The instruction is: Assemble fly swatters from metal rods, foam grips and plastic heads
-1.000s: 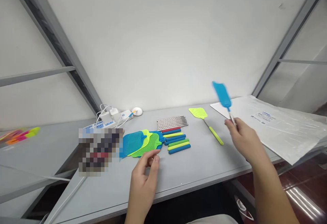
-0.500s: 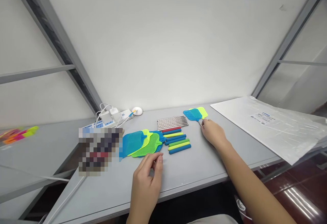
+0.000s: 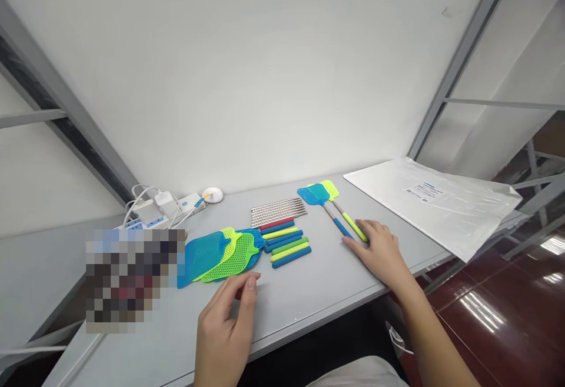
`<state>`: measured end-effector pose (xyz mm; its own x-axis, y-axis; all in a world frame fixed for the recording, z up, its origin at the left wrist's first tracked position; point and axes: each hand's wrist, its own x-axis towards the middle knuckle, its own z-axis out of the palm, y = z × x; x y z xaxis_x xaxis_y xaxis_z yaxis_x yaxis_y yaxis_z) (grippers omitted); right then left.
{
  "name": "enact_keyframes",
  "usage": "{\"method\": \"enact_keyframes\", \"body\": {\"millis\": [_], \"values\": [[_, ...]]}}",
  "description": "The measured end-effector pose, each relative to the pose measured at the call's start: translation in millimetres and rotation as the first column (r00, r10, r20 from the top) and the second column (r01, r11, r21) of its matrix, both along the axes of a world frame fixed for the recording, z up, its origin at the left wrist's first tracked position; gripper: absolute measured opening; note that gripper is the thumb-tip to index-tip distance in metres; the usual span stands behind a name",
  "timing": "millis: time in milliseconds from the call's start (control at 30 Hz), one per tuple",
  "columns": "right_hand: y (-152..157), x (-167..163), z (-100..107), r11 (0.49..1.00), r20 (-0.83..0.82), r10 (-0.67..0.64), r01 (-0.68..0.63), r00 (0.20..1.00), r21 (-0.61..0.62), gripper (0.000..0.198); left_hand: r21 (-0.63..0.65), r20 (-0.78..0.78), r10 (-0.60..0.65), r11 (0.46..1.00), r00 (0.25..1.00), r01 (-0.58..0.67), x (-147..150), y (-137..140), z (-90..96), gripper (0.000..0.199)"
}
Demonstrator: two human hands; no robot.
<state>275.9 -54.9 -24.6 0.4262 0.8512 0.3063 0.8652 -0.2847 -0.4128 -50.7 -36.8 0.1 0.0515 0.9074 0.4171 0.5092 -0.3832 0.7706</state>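
My left hand (image 3: 227, 322) is over the front of the table with its fingers curled and the thumb tip by the index finger; nothing shows in it. My right hand (image 3: 375, 249) has its fingers apart at the handle ends of two fly swatters. Its thumb is by the end of the blue fly swatter (image 3: 314, 193), and its fingers are against the yellow-green fly swatter (image 3: 353, 225). Ahead of my left hand lie loose swatter heads (image 3: 207, 253) in blue, yellow and green. Beside them are several coloured handle grips (image 3: 289, 247) and a row of metal rods (image 3: 278, 212).
A white plastic-wrapped package (image 3: 410, 199) lies at the table's right end. At the back left are a power strip with chargers (image 3: 154, 210) and a white round device (image 3: 213, 194). A pixelated patch (image 3: 135, 278) hides something at the left.
My right hand has moved down the handles toward me and its fingers have opened. Both swatter handles now show side by side. My left hand keeps its curled pose, and the view has turned right.
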Motion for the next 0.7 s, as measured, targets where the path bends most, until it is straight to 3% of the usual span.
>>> {"method": "enact_keyframes", "body": {"millis": [133,400,700], "values": [[-10,-4,-5,0.998,0.047,0.06,-0.058,0.997,-0.028,0.068,-0.035,0.0,0.003,0.999,1.0,-0.003,-1,1,0.4,0.033],[-10,-9,-7,1.0,0.032,-0.017,0.018,0.999,-0.021,0.057,-0.101,0.098,0.067,0.993,0.993,-0.057,7,-4,2.3,0.034],[-11,-16,-4,0.999,0.039,-0.012,0.013,0.999,-0.031,0.048,-0.088,0.089,0.057,0.995,0.994,-0.049,5,-3,3.5,0.035]]}}
